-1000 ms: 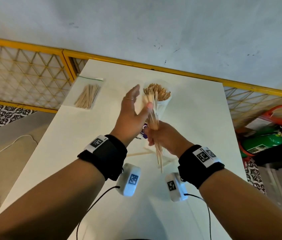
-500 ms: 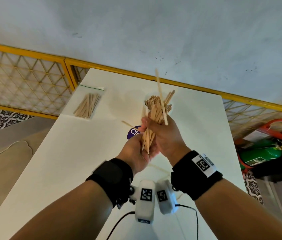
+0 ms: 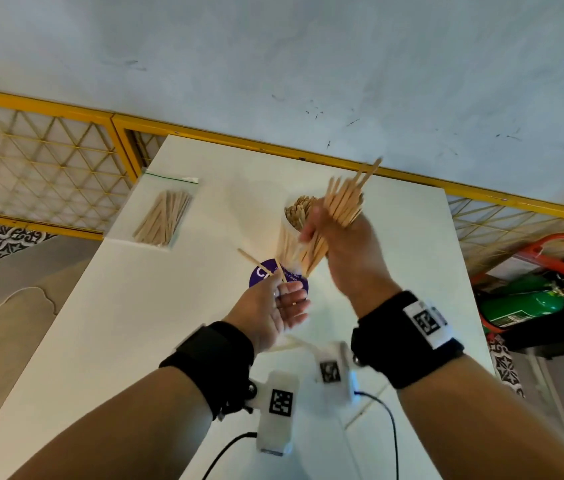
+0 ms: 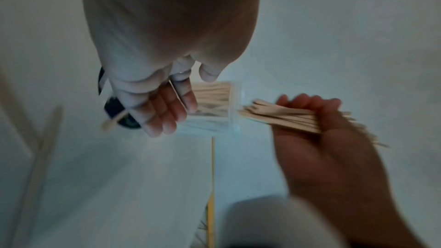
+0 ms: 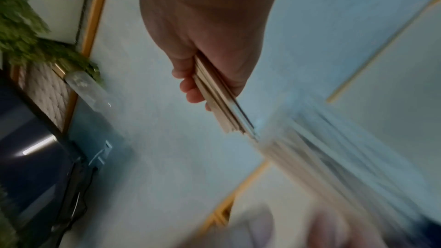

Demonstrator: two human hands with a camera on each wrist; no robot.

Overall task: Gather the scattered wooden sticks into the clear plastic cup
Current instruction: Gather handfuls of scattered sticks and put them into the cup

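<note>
My right hand (image 3: 342, 244) grips a bundle of wooden sticks (image 3: 346, 202) and holds it raised, tilted right, beside the top of the clear plastic cup (image 3: 289, 237). The cup stands on the white table (image 3: 135, 323), packed with sticks. My left hand (image 3: 284, 301) hovers palm up just in front of the cup's base. Its fingers curl loosely round one or two loose sticks (image 3: 256, 261) that jut out to the left. In the left wrist view the left fingers (image 4: 167, 112) sit before the cup (image 4: 212, 110). The right wrist view shows the fist (image 5: 203, 78) closed round the bundle (image 5: 222, 108).
A clear zip bag of sticks (image 3: 164, 216) lies at the table's far left corner. A purple round sticker (image 3: 258, 273) is by the cup. A few sticks (image 3: 289, 344) lie on the table under my wrists. A yellow fence (image 3: 48, 161) stands behind, a green extinguisher (image 3: 523, 303) to the right.
The right hand lifted the bundle out of the left hand, up and right beside the cup's top. The left hand let go of the bundle and sank lower, palm up.
</note>
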